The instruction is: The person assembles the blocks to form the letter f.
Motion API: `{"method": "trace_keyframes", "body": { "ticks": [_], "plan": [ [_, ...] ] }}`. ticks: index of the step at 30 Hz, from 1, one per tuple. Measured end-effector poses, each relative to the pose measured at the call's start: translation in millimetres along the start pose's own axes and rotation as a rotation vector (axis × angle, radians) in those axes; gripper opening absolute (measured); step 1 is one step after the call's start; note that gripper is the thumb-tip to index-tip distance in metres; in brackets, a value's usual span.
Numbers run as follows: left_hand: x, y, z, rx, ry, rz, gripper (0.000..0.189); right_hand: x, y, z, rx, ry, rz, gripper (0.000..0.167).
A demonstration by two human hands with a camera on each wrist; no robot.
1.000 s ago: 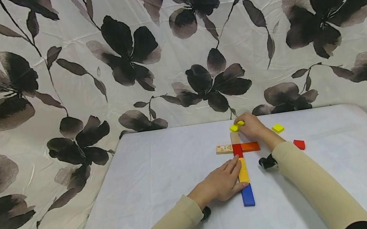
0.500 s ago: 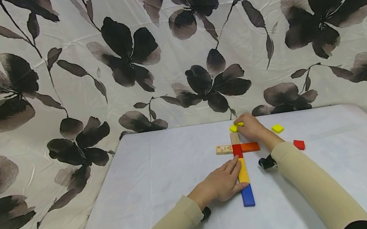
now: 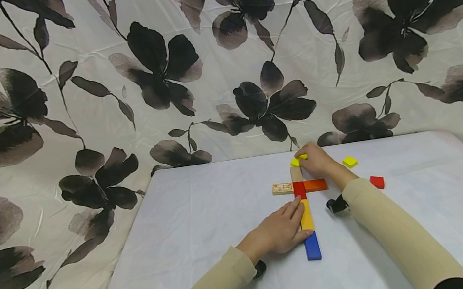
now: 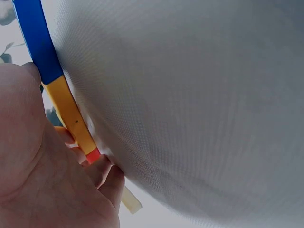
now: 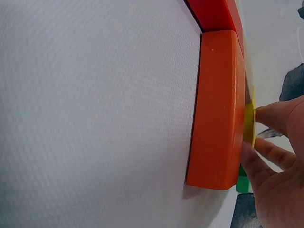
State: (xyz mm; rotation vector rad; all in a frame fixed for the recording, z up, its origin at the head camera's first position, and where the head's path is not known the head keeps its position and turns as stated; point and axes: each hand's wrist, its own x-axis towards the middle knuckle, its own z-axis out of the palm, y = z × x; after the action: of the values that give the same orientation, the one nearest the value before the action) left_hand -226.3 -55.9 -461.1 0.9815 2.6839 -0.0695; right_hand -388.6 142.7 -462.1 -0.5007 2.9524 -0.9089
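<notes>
Flat coloured blocks form a cross on the white table. Its stem runs from a blue block [image 3: 312,246] through a yellow-orange block [image 3: 306,215] and a red block [image 3: 299,189] to a pale wooden block [image 3: 296,175]. A printed wooden block [image 3: 282,189] and an orange block [image 3: 316,185] make the arms. My left hand [image 3: 277,230] rests along the stem, fingertips at the red block and thumb near the blue and yellow-orange joint. At the far end, my right hand [image 3: 316,159] pinches a small yellow block [image 5: 249,121], partly hidden by fingers in the right wrist view.
A loose yellow block [image 3: 350,161] and a red block [image 3: 377,182] lie right of the cross, near my right sleeve. Something green [image 5: 242,184] shows below the right fingers in the right wrist view. A floral cloth [image 3: 246,62] hangs behind the table's far edge.
</notes>
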Motion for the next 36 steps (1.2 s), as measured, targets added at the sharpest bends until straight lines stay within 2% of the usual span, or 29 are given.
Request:
{"method": "trace_keyframes", "body": {
  "ticks": [11, 29, 36],
  "plan": [
    [-0.3, 0.9, -0.6, -0.006, -0.009, -0.009, 0.082, 0.9, 3.1, 0.9, 0.017, -0.005, 0.015, 0.033],
    [1.5, -1.2, -0.2, 0.003, -0.008, -0.006, 0.082, 0.7, 5.2, -1.5, 0.031, -0.006, -0.015, 0.033],
    [2.7, -0.2, 0.3, -0.014, -0.03, -0.013, 0.083, -0.4, 8.3, 0.2, 0.041, -0.001, -0.043, 0.032]
  ]
}}
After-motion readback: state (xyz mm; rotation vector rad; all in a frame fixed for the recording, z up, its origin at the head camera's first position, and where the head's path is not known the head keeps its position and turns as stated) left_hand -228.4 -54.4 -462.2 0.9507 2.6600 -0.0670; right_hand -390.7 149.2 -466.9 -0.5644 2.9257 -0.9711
